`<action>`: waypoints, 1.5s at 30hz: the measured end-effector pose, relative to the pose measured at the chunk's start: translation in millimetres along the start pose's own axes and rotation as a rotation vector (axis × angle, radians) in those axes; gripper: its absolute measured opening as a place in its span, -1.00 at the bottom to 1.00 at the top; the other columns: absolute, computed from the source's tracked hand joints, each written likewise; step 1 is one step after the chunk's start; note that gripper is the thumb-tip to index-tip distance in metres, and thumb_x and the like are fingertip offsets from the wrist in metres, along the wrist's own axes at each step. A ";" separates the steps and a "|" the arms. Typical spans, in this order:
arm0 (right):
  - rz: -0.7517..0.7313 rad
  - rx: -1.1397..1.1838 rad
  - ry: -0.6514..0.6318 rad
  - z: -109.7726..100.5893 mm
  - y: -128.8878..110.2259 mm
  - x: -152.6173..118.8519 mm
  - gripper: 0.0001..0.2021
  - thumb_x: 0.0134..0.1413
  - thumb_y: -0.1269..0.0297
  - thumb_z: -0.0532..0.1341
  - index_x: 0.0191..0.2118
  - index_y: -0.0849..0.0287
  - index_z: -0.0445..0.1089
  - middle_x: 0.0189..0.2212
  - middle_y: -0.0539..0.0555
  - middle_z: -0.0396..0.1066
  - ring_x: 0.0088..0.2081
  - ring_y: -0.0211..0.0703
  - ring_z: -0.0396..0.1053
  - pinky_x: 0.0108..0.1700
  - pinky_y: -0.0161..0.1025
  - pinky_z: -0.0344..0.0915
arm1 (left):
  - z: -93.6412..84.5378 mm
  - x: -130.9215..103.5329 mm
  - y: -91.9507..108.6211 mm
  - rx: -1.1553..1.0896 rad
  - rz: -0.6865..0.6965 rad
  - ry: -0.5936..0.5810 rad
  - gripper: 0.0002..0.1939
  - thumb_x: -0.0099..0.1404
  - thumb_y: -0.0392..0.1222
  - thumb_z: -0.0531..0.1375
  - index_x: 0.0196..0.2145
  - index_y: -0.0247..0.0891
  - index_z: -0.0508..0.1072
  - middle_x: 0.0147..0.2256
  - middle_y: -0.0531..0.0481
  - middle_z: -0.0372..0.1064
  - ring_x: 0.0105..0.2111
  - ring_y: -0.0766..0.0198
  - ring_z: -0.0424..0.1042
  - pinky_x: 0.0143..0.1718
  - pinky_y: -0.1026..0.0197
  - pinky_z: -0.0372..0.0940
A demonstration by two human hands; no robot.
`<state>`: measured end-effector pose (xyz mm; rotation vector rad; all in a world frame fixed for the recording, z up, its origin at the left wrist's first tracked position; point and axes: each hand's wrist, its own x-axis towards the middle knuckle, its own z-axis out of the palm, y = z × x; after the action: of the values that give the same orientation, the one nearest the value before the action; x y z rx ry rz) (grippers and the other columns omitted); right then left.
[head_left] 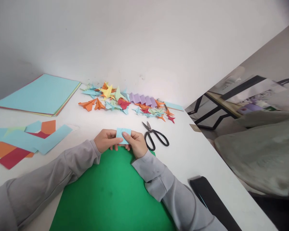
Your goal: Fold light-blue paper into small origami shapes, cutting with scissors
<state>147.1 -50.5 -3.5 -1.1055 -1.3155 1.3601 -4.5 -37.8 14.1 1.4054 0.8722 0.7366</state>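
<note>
A small light-blue piece of paper (123, 131), roughly square with a crease line across it, is held up between both hands. My left hand (106, 140) pinches its left side, thumb on the front and fingers behind. My right hand (137, 142) grips the right side the same way, its thumb pressed on the paper's face. Both hands are over the far end of a green mat (110, 192) on the white table. Just right of my right hand lies a pair of black-handled scissors (156, 134) with the blades apart.
Folded paper shapes (107, 92) in several colours lie along the wall, beside a purple pleated strip (143, 99). Large coloured sheets (38, 93) are stacked at back left. Cut paper strips (21, 139) spread nearer. A black object (212, 199) lies at front right, near the table edge.
</note>
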 end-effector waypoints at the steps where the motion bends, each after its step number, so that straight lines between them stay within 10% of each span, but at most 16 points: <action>1: -0.005 -0.022 -0.001 0.1 -0.8 -0.7 -0.66 -0.11 0.03 0.19 -0.62 0.24 0.30 -0.83 -0.12 0.16 -0.80 -0.45 0.03 -0.77 -0.44 -0.06 | 0.5 -0.2 -0.4 0.022 -0.004 -0.007 -0.75 -0.02 -0.09 0.20 -0.59 -0.39 0.36 -0.68 0.04 0.30 -0.69 0.39 0.30 -0.71 0.37 0.13; 12: 0.004 0.183 0.110 0.5 2.2 1.9 -0.51 -0.09 -0.15 0.05 -0.70 0.20 0.22 -0.86 -0.08 0.19 -0.81 -0.39 0.10 -0.77 -0.42 -0.04 | 0.5 0.7 -1.7 -0.002 -0.028 0.006 -0.70 -0.03 -0.06 0.23 -0.68 -0.38 0.36 -0.71 0.02 0.32 -0.73 0.39 0.30 -0.74 0.38 0.11; 19: -0.027 0.205 0.146 -0.2 4.3 3.8 -0.76 -0.19 0.14 0.27 -0.56 0.22 0.31 -0.86 -0.16 0.17 -0.83 -0.46 0.02 -0.78 -0.47 -0.07 | 2.4 -1.7 -2.5 0.008 0.031 0.097 -0.67 0.07 -0.05 0.14 -0.67 -0.37 0.35 -0.78 0.06 0.26 -0.78 0.43 0.24 -0.76 0.39 0.13; 32: -0.051 0.352 0.125 1.3 -0.9 1.6 -0.76 -0.07 0.16 0.17 -0.26 0.12 0.23 -0.69 -0.10 0.33 -0.72 -0.33 0.23 -0.74 -0.44 0.12 | -0.4 2.3 -6.6 -0.179 -0.019 0.295 -0.48 0.00 -0.21 0.17 -0.06 -0.50 0.34 -0.74 0.04 0.33 -0.73 0.34 0.32 -0.73 0.34 0.22; 40: -0.100 0.420 0.128 -0.1 -3.5 1.2 -0.73 -0.17 0.24 0.23 -0.23 0.08 0.36 -0.25 0.02 0.31 -0.26 -0.20 0.32 -0.45 -0.32 0.39 | -7.1 4.4 -3.9 -0.278 -0.031 0.244 -0.72 -0.01 -0.07 0.21 -0.44 -0.39 0.46 -0.56 -0.06 0.44 -0.74 0.41 0.30 -0.75 0.37 0.16; 45: -0.099 0.332 0.134 3.1 1.3 1.7 -0.84 -0.25 0.28 0.31 -0.42 0.14 0.39 -0.51 -0.07 0.38 -0.52 -0.35 0.32 -0.50 -0.38 0.36 | -6.5 0.3 -2.7 -0.131 -0.008 0.074 -0.70 0.01 -0.03 0.20 -0.61 -0.37 0.40 -0.77 0.05 0.30 -0.81 0.43 0.20 -0.77 0.37 0.12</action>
<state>143.7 -49.4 -4.8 -0.8764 -0.9909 1.3479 -10.1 -34.4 11.6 1.2641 0.8709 0.8296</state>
